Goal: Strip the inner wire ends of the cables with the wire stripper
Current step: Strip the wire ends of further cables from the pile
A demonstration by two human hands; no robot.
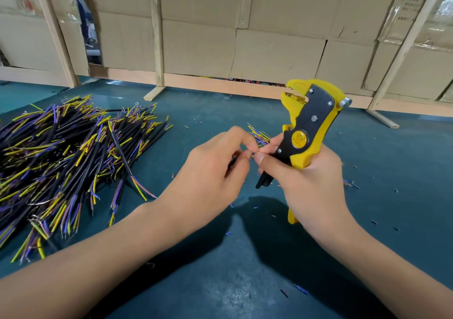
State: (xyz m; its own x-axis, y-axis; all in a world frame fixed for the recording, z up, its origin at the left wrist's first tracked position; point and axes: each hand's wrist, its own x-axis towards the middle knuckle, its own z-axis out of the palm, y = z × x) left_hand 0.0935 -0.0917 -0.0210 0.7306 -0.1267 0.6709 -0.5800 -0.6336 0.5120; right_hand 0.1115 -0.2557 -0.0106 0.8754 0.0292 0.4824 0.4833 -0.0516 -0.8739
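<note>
gripping the yellow-and-black wire stripper (309, 132) upright above the teal table (220, 257), the right hand (304, 183) curls round its handles. the left hand (215, 171) pinches what appears to be a black cable (260, 137), its coloured wire ends fanned between both hands. a pile of cables (66, 161) lies well apart at left.

Two bare forearms reach in from the near edge, no sleeves, gloves, rings or watch. The left hand (215, 171) and right hand (306, 183) have short, unpainted nails.
</note>
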